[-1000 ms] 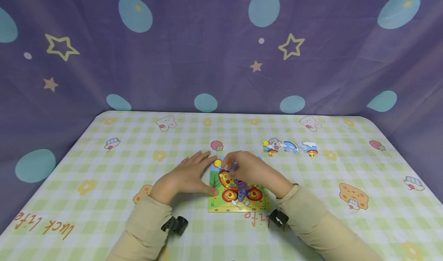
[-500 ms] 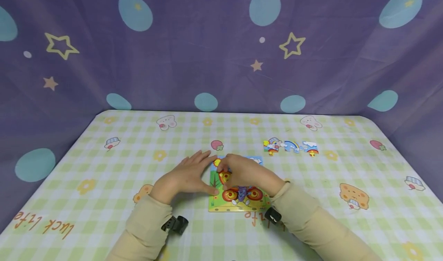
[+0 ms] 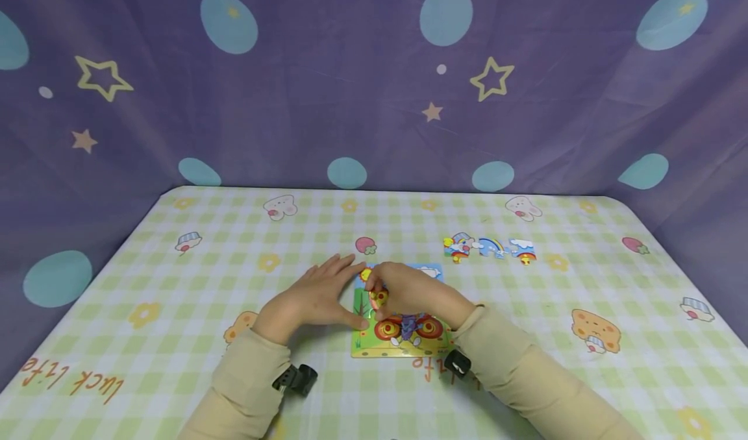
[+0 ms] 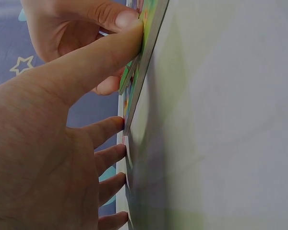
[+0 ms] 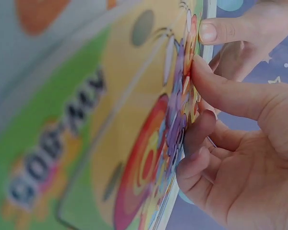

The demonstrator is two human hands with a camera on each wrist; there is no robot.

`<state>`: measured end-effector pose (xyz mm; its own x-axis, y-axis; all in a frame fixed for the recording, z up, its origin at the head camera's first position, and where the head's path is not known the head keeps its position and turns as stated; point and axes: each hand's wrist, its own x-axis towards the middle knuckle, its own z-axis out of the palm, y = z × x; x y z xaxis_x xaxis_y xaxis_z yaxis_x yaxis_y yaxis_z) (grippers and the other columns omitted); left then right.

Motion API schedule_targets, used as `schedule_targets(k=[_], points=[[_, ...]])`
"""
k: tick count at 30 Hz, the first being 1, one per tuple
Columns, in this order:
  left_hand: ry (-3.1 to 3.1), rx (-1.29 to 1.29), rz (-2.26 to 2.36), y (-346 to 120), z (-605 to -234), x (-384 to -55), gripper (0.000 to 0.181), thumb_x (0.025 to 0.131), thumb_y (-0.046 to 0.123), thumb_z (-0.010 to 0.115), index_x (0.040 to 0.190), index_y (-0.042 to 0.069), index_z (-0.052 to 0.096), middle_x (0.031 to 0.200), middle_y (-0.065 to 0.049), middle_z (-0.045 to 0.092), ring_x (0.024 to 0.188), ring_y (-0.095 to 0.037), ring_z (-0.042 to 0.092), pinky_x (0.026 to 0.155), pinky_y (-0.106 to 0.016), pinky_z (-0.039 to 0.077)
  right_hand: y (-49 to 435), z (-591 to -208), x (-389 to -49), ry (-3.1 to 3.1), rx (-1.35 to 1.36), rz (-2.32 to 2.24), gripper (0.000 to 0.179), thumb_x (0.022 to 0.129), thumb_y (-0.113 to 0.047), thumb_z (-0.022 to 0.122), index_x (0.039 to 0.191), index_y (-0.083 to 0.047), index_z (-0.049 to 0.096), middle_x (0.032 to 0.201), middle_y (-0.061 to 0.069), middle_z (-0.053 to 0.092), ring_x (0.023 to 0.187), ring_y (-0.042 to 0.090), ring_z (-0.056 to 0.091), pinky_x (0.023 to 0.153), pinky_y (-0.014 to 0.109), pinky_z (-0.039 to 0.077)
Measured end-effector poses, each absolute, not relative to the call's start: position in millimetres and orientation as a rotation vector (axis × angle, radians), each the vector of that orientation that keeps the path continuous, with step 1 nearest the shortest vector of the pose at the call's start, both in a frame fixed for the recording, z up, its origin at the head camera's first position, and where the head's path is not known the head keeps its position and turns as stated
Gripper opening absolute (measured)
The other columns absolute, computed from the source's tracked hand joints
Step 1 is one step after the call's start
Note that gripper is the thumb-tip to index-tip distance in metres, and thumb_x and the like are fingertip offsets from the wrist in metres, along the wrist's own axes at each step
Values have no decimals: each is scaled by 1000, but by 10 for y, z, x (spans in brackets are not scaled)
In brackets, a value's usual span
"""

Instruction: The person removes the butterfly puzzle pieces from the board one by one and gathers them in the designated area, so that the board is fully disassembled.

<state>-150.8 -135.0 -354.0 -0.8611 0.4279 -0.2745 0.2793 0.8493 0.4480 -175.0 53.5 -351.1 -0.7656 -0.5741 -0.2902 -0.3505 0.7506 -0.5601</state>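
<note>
right hand (image 3: 416, 291) pinching a piece (image 3: 378, 299) at the left side of the board (image 3: 365, 350).

we see the piece held tilted to the board, one edge raised; the left hand (image 3: 315, 297) lies with fingers spread near the far left corner, thumb pressing the board's left edge. three loose pieces (image 3: 492, 248) lie on the cloth (image 3: 175, 362), beyond the board and to the right. our worry: pressed down askew, the tilted piece could snag those around it and lift them. should the left thumb ease off, we judge the board might skid. whether a gap lies under the piece we cannot tell; fingers hide it.
</note>
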Motion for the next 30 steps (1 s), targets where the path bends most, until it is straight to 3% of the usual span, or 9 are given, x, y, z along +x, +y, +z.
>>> schedule_targets(k=[14, 30], points=[[2657, 521, 559, -1351, -3549, -1516, 102, 77, 53, 80, 157, 15, 29, 164, -11, 18, 150, -34, 10, 119, -60, 11, 557, -3517, -1761, 2445, -746, -766, 38, 76, -3, 85, 106, -9, 61, 91, 0, 56, 82, 16, 51, 75, 30, 47], [2662, 513, 555, -1344, -3541, -1511, 102, 76, 53, 80, 156, 15, 31, 164, -11, 18, 150, -35, 10, 119, -59, 11, 717, -3507, -1846, 2298, -879, -1044, 11, 90, -2, 71, 99, -2, 66, 81, 0, 57, 72, 10, 52, 65, 20, 47]])
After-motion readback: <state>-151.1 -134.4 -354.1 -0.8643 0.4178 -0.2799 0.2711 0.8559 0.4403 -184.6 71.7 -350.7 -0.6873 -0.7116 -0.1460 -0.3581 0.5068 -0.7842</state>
